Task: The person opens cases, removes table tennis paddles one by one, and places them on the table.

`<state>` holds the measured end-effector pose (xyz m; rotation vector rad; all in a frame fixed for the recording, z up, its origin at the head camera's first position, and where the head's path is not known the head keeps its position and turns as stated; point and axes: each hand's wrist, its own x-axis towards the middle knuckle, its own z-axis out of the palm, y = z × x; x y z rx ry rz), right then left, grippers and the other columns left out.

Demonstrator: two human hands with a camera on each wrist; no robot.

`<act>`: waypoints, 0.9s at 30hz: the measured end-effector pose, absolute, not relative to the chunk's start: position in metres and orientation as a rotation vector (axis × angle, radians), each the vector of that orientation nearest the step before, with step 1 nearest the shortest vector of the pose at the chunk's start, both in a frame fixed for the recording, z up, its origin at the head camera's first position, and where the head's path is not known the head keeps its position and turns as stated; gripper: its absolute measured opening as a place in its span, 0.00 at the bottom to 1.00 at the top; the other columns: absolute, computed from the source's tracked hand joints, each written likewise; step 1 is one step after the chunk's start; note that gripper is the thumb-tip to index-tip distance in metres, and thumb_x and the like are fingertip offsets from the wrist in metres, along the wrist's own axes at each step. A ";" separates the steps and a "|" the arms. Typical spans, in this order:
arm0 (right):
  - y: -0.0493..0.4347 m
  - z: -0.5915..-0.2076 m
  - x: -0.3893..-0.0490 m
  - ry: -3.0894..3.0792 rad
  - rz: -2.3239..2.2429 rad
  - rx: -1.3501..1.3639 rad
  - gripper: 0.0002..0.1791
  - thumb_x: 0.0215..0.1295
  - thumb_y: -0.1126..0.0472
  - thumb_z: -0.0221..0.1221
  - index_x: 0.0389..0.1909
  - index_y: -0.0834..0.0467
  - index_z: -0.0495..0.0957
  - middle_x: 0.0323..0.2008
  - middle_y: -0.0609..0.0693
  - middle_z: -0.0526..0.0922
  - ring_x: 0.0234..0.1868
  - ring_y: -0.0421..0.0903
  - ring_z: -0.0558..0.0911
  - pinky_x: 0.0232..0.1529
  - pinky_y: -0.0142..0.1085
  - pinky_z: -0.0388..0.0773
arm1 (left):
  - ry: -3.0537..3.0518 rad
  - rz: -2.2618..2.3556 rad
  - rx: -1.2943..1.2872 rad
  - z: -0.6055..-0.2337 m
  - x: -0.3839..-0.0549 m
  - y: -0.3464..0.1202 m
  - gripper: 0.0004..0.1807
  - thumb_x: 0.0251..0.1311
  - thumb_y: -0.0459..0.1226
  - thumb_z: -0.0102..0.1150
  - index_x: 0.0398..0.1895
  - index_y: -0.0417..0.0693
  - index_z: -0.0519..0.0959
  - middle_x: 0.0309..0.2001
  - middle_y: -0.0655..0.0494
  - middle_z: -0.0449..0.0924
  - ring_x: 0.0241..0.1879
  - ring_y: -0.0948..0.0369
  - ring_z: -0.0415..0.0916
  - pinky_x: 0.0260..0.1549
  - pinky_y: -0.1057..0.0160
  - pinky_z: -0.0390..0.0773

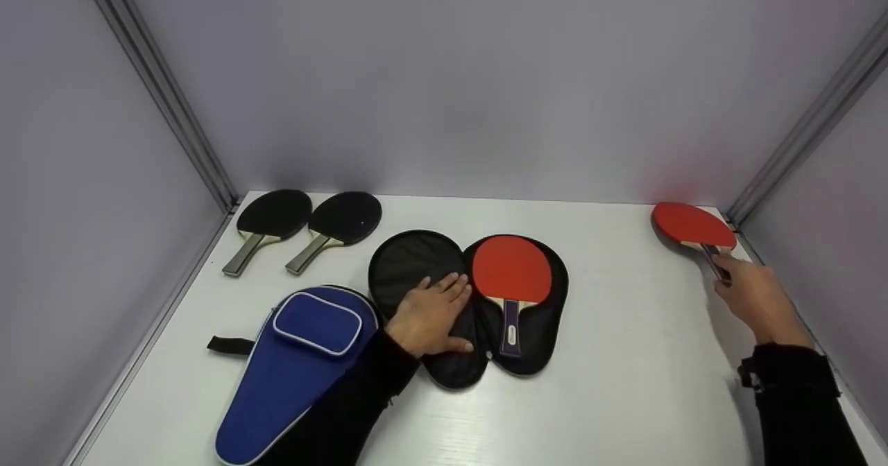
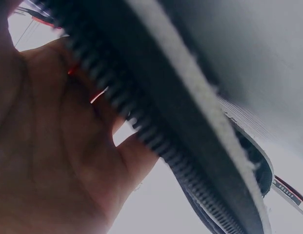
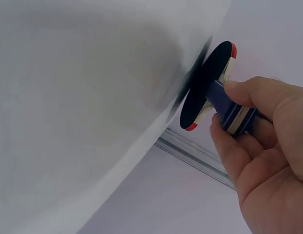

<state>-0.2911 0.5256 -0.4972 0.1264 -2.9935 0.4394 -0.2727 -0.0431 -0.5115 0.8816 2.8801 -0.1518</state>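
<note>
My right hand (image 1: 756,298) pinches the handle of a red-faced table tennis paddle (image 1: 694,225) at the table's far right corner. In the right wrist view, thumb and fingers close on its blue striped handle (image 3: 224,105), and the paddle's black face shows. My left hand (image 1: 431,315) lies with fingers extended on the left half of an unfolded black paddle case (image 1: 409,258). Inside the case's right half rests another red paddle (image 1: 512,270), handle toward me. A dark zipper edge (image 2: 117,92) crosses in front of the left palm in the left wrist view.
Two black-faced paddles, one at the far left (image 1: 275,213) and one beside it (image 1: 349,216), lie on the white table (image 1: 624,383). A blue paddle case (image 1: 270,390) with white piping sits under my left forearm. Grey walls (image 1: 444,84) enclose the back and sides.
</note>
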 end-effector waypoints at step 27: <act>0.531 -0.490 -0.305 -3.308 0.292 0.167 0.19 0.83 0.69 0.63 0.67 0.74 0.76 0.54 0.80 0.87 0.39 0.58 0.79 0.41 0.47 0.83 | 2.888 -0.249 0.867 -0.498 -0.262 -0.040 0.59 0.75 0.73 0.68 0.96 0.51 0.63 0.97 0.55 0.59 0.97 0.57 0.57 0.94 0.45 0.68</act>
